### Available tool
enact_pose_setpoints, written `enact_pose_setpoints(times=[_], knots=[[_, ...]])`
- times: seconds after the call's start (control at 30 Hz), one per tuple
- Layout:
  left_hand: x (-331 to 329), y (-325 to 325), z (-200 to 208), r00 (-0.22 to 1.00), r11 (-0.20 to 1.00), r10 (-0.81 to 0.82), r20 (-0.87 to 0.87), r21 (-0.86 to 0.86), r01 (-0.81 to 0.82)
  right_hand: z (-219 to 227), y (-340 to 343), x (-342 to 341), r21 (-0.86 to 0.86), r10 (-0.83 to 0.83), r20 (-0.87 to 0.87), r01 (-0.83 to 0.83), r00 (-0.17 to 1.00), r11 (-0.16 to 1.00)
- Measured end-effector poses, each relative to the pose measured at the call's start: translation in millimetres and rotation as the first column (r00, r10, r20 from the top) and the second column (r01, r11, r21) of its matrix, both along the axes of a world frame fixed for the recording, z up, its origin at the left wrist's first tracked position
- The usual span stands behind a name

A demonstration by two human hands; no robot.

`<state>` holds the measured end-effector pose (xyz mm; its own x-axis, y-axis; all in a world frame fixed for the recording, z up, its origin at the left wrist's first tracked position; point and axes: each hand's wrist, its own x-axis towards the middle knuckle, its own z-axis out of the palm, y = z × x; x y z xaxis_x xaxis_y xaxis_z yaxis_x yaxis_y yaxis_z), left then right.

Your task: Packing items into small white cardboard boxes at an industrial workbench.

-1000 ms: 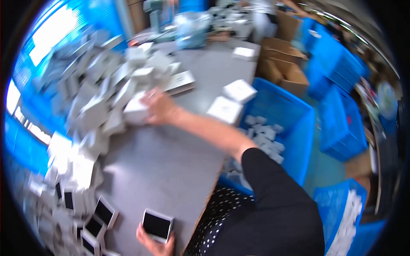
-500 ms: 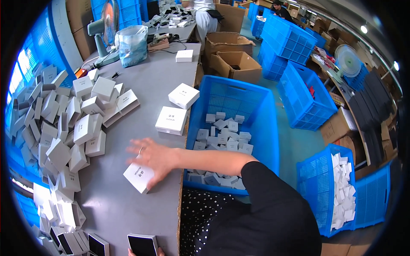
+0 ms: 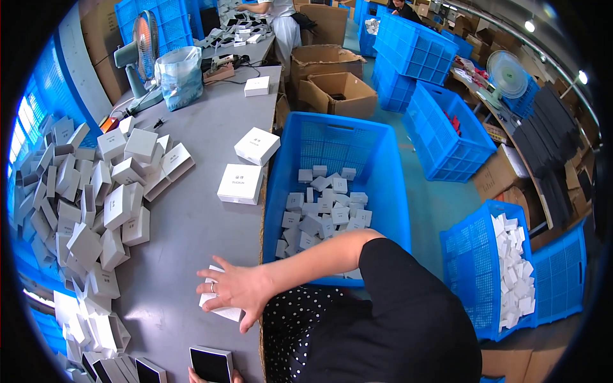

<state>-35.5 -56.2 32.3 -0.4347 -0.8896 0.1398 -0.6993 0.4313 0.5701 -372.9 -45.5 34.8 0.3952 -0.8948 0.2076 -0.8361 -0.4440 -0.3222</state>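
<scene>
so, everything sits on a grey table (image 3: 179,262), and there's a lot crowding the hands. left of the right hand (image 3: 241,290) there's a big messy heap of white boxes (image 3: 118,205), some of them tilted on edge, which pretty much blocks that whole side. straight out beyond the same hand, two loose white cartons (image 3: 240,185) lie near the table edge, just beside each other, with one more white carton (image 3: 257,86) well past them. right of that hand is a deep blue crate (image 3: 341,142) with small white boxes (image 3: 325,225) in it, and the right forearm (image 3: 319,258) cuts across its near end. way off beyond both hands: a fan (image 3: 128,56), a stuffed plastic bag (image 3: 180,83), an open cardboard box (image 3: 353,96) and a co-worker in white (image 3: 285,29).

ok, the hands. they're apart, left one nearer the body. the right hand is palm down with its fingers spread wide over a white box (image 3: 225,313), covering most of it, thumb out toward the body. can't tell if it's actually squeezing the box or just resting on it. the left hand (image 3: 237,377) is mostly cut off below, but its fingertips pinch a black-faced white tray (image 3: 211,366) from two sides. just left of it, more black-faced trays (image 3: 149,371) stand by the heap.
</scene>
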Motion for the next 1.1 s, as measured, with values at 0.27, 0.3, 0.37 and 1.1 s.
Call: enact_pose_setpoints(times=[0.27, 0.3, 0.37, 1.1], knots=[[2.7, -0.5, -19.6, 0.999, 0.997, 0.034, 0.028, -0.077, -0.031, -11.2, -3.0, 11.5, -0.101, 0.012, -0.111, -0.023, 0.994, 0.995], [2.9, -0.3, -20.1, 0.999, 0.997, 0.036, 0.028, -0.075, -0.034, -10.9, -3.8, 11.3, -0.101, 0.025, -0.123, -0.037, 0.992, 0.994], [2.1, -0.7, -20.6, 0.999, 0.995, 0.032, 0.028, -0.097, -0.029, -13.4, -3.0, 11.4, -0.127, 0.017, -0.115, -0.032, 0.993, 0.991], [-38.2, -17.4, -6.0, 0.978, 0.965, -0.173, 0.12, -0.178, 0.193, -38.1, 15.3, 17.6, -0.075, 0.192, 0.375, -0.177, 0.907, 0.981]])
